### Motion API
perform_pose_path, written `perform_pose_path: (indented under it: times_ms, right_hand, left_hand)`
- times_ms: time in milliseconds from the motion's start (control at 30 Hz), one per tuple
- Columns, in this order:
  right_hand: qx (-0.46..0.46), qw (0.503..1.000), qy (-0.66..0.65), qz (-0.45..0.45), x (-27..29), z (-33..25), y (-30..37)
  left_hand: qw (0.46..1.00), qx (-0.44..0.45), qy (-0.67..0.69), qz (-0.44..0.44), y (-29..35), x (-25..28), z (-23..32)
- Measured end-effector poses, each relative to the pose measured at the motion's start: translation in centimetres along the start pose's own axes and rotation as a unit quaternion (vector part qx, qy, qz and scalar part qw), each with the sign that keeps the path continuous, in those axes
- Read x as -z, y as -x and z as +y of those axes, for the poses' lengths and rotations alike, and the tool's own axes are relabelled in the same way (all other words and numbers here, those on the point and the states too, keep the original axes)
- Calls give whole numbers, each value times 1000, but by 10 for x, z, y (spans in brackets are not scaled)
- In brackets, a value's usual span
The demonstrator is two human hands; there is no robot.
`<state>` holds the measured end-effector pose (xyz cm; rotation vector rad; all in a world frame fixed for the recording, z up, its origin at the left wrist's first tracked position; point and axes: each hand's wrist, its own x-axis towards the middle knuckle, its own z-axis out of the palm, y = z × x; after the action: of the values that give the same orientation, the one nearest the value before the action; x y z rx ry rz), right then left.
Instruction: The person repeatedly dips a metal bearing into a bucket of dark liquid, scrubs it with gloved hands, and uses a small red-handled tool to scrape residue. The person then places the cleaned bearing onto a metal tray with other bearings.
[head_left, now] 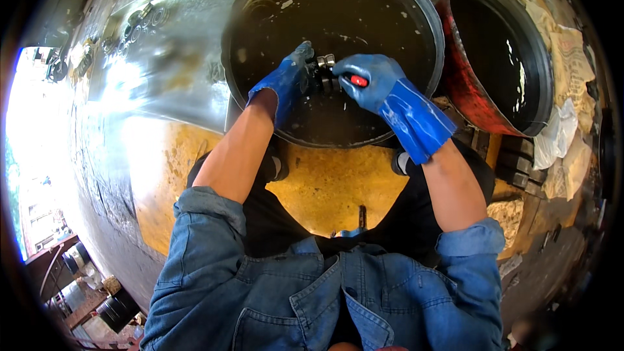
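Both hands wear long blue rubber gloves above a wide round tub of dark murky liquid. My left hand is closed on a metal part with a shiny ribbed end; its darker lower portion is hard to make out against the liquid. Just to the right, my right hand is wrapped round a red-handled tool. Only the end of that handle shows, and the glove hides the working end. The fingers of my right hand are close to the metal part; whether they touch it I cannot tell.
A red drum of dark liquid stands right of the tub. On the left is a wet metal sheet with several ring-shaped metal parts at its far end. A clear plastic bag and dark blocks lie at the right.
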<state>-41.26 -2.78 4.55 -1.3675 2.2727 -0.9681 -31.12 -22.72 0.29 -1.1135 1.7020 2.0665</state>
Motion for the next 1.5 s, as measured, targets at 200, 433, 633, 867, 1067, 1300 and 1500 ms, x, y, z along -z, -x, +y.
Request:
perform_pose_path:
  times_ms: [200,433,633,867,1067,1300,1500]
  right_hand:
    - [11,996,-13,87,-19,15,-17]
    - [78,991,91,-55,-14,1,2]
    - [120,982,123,-71,-24,5,26]
    - [92,964,178,-173,-38,8,28]
    - [50,959,209,-185,-21,17,27]
    - [51,955,222,-189,-29,25,26]
    - [-40,951,204,-230,-20,18,24]
  left_hand:
    - [996,-49,66,-41,-29,14,-14]
    - [985,-109,76,-111,-41,26,-25]
    - [993,-68,55,-81,-3,9,7]
    - [976,-177,-125,21,-61,6,-14]
    - [949,-143,-271,79,-41,-45,-6]
    - [907,-23,-391,157,-28,-41,15]
    - [869,-100,-471,117,-24,-27,10]
